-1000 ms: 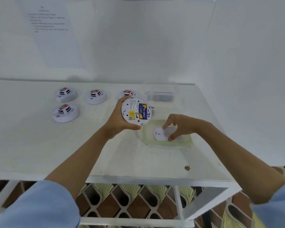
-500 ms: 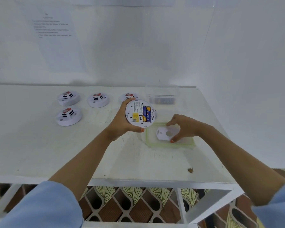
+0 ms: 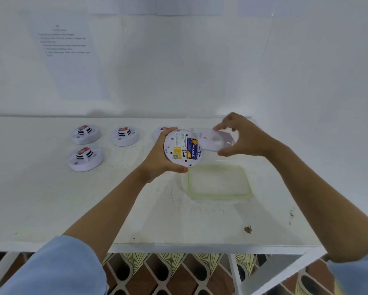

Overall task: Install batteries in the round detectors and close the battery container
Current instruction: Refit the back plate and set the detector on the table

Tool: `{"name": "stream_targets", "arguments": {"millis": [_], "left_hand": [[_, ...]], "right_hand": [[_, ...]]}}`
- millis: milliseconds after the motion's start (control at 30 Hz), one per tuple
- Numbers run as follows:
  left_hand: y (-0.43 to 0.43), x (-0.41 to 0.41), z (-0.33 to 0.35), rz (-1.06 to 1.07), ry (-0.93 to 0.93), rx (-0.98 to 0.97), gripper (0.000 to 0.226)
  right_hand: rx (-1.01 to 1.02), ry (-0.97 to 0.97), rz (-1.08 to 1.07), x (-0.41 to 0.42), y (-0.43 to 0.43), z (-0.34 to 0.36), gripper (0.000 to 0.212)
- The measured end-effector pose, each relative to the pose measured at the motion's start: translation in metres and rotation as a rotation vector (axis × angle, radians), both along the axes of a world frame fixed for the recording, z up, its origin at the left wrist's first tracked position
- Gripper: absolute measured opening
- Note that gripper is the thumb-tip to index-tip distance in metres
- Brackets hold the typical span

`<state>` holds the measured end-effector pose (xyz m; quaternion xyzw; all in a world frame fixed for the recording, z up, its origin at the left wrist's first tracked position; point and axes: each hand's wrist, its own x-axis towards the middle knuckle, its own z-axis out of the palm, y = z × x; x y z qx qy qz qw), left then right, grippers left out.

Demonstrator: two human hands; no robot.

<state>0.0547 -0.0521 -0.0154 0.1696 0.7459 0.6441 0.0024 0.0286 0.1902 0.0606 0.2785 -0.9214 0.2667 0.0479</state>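
Note:
My left hand (image 3: 157,160) holds a round white detector (image 3: 179,146) above the table, its back facing me. A blue and yellow battery (image 3: 192,148) sits in the open compartment. My right hand (image 3: 242,137) pinches a white detector cover plate (image 3: 212,140) by its right edge, its left edge touching the detector's right side. The clear battery container behind my hands is almost wholly hidden. Its green-rimmed lid (image 3: 220,195) lies flat on the table below my hands.
Three more white detectors (image 3: 85,134) (image 3: 125,136) (image 3: 85,159) stand face up at the left, and another (image 3: 159,132) is partly hidden behind my left hand. The white table (image 3: 51,199) ends at a front edge near me. A wall stands behind, with a paper sheet (image 3: 72,60).
My right hand lifted the cover plate off the green-rimmed lid and carried it up to the detector. The left hand stayed roughly still with the detector.

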Motion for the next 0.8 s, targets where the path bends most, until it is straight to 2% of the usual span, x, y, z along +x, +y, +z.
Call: {"name": "stream_targets", "arguments": {"millis": [100,267,800], "left_hand": [[0.006,-0.006,0.005,-0.021,0.010,0.014,0.097],[0.005,-0.019,0.007,-0.027,0.040,0.000,0.099],[0.008,-0.065,0.006,-0.052,0.006,0.061,0.097]], "right_hand": [[0.051,0.070,0.083,0.001,-0.030,0.004,0.063],[0.155,0.143,0.083,-0.013,-0.057,-0.005,0.073],[0.248,0.165,0.084,-0.062,-0.057,-0.009,0.068]]}}
